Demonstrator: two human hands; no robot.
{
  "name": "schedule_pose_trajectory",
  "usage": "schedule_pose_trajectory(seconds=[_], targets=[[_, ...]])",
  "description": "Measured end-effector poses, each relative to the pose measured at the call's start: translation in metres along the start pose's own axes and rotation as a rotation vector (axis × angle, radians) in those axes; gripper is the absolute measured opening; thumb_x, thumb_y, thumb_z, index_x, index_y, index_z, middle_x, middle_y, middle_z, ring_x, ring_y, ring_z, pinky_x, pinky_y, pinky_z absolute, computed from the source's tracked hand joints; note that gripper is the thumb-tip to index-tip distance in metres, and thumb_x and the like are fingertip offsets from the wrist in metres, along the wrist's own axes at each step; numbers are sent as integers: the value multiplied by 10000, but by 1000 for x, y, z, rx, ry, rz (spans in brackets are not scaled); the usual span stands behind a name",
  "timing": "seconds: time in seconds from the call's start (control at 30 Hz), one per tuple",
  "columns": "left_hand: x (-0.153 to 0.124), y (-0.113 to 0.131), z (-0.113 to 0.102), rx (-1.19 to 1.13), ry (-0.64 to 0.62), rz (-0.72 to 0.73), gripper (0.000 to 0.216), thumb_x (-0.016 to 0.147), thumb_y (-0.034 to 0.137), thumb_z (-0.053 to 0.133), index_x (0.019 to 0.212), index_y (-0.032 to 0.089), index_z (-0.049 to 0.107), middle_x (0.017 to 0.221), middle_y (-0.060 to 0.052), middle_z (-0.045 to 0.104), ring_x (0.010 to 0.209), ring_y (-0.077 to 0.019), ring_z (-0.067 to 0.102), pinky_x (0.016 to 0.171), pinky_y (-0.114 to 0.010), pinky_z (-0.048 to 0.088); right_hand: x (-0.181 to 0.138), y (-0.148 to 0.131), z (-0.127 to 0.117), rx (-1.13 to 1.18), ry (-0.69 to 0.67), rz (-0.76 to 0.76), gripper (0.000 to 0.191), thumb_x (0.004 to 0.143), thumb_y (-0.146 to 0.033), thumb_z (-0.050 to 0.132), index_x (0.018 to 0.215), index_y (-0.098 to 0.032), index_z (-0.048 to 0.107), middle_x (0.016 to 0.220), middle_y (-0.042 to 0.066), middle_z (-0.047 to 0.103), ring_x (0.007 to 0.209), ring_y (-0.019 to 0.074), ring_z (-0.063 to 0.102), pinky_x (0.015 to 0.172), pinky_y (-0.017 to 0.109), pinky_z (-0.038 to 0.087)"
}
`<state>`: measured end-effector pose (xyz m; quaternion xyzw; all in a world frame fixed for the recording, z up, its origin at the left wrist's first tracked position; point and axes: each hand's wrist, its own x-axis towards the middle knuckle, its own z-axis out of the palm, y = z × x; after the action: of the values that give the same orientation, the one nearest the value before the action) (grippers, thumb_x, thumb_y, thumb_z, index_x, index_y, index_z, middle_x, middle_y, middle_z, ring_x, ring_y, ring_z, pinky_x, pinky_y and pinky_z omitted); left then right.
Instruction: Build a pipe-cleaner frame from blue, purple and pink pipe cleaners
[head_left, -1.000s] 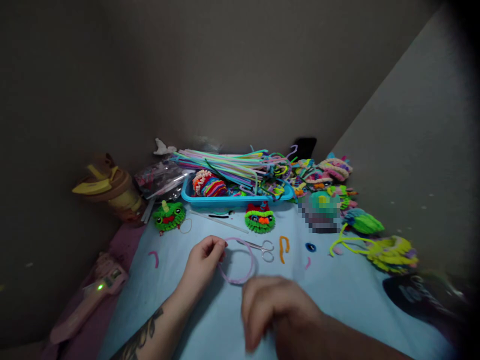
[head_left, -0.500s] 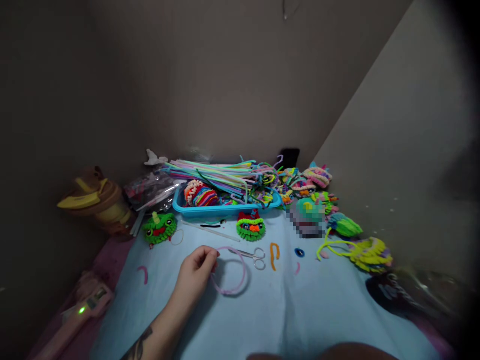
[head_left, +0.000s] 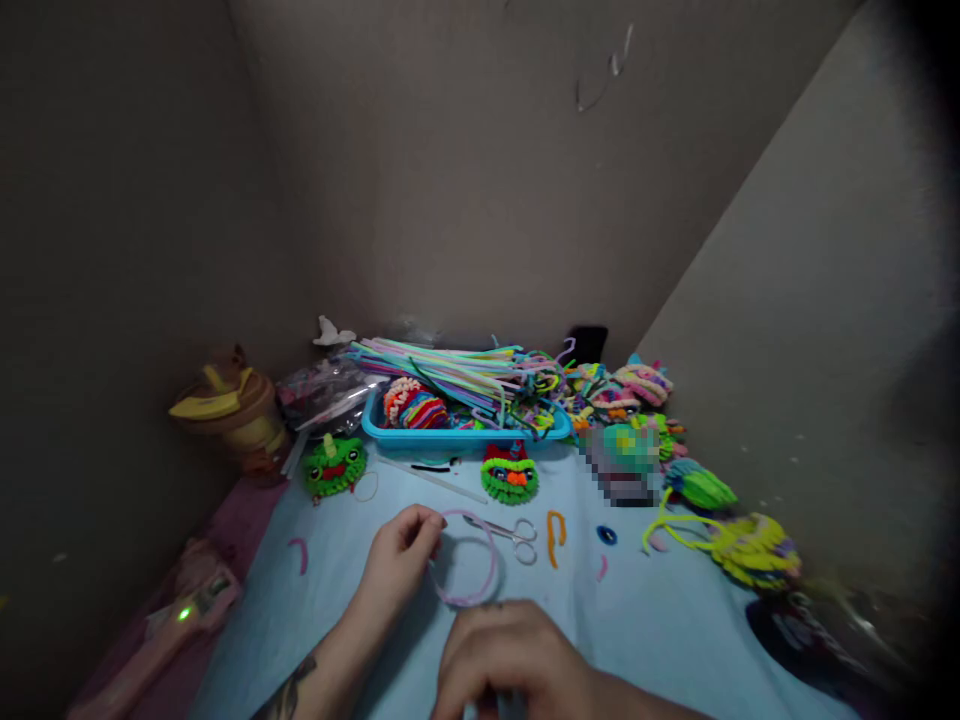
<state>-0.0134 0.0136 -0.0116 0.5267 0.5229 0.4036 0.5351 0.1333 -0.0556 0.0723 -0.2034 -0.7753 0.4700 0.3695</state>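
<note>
My left hand (head_left: 405, 552) pinches the left side of a thin lilac pipe-cleaner ring (head_left: 493, 570) between thumb and fingers, just above the cloth. Close to the camera, my right hand (head_left: 517, 655) is below the ring, its fingers curled down. What those fingers hold, if anything, is hidden. Small silver scissors (head_left: 517, 540) lie partly behind the ring, handles to the right. An orange bent pipe-cleaner piece (head_left: 553, 540) rests right of them. Farther back sits a green and red fuzzy pipe-cleaner face (head_left: 510, 480).
A blue tray (head_left: 465, 438) full of pipe cleaners (head_left: 442, 368) stands at the back. Left are a green fuzzy face (head_left: 335, 468) and a brown and yellow cup (head_left: 247, 420). Several fuzzy pieces line the right, with a yellow one (head_left: 754, 550) near a dark bottle (head_left: 795, 630).
My right hand has come up into view from the bottom edge. My left hand still holds the ring. The whole view has shifted slightly, with things now lower and further right.
</note>
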Motion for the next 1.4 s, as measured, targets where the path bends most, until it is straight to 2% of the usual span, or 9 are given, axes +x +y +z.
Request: schedule_pose_trajectory(seconds=[0.1,0.2,0.3,0.6,0.77,0.87,1.03,1.2,1.4], targets=[[-2,0,2,66,-15,21,308,766,445,547,666,155,569,544,23,504,531,-127,447,520,-228,332,-14,39,-2,-391,366,29,134,855,-185,497,826,-202,627,697,31,636,697,141,586,667,260,469],[-6,2,4,173,-40,75,293,805,407,514,667,154,569,566,18,497,558,-128,443,530,-228,324,-27,70,-5,-638,517,86,204,812,-127,538,979,-216,615,958,75,634,929,201,572,828,358,454],[-11,5,6,240,-75,120,277,830,373,491,696,150,589,603,6,522,589,-133,457,550,-229,331,-29,86,-8,-607,528,213,292,795,-159,576,1080,-221,590,1070,86,606,1025,222,553,872,364,457],[-15,10,7,289,-158,165,283,857,340,480,711,145,622,657,-22,590,625,-136,503,576,-226,358,-30,92,-9,-419,593,459,128,833,-243,541,894,-201,645,760,24,650,673,158,580,599,255,440],[-14,6,8,175,-186,83,264,817,348,550,966,148,639,744,-32,631,663,-146,542,604,-231,404,-28,88,-13,-343,700,539,150,812,-290,553,715,-185,599,645,3,583,592,137,519,547,243,389],[-11,2,8,126,-181,47,248,796,346,579,930,144,628,762,-32,625,675,-142,546,604,-226,411,-29,90,-15,-197,766,597,171,809,-334,556,738,-182,584,651,-1,572,574,128,513,521,232,393],[-11,1,7,148,-152,27,235,806,368,561,789,142,622,656,-8,579,606,-123,502,557,-217,380,-32,94,-15,-227,739,546,145,809,-290,568,904,-196,623,782,21,636,665,142,569,585,242,433],[-12,5,6,137,-217,5,236,795,361,564,742,138,620,603,14,531,561,-104,449,530,-212,351,-32,89,-16,-421,631,403,91,814,-214,572,802,-205,662,742,13,652,702,144,584,642,254,429],[-10,7,5,31,-247,-64,230,766,361,608,731,134,614,603,16,557,549,-93,452,527,-203,355,-30,87,-21,-422,635,499,92,786,-228,595,778,-202,683,729,18,662,670,148,570,600,257,415]])
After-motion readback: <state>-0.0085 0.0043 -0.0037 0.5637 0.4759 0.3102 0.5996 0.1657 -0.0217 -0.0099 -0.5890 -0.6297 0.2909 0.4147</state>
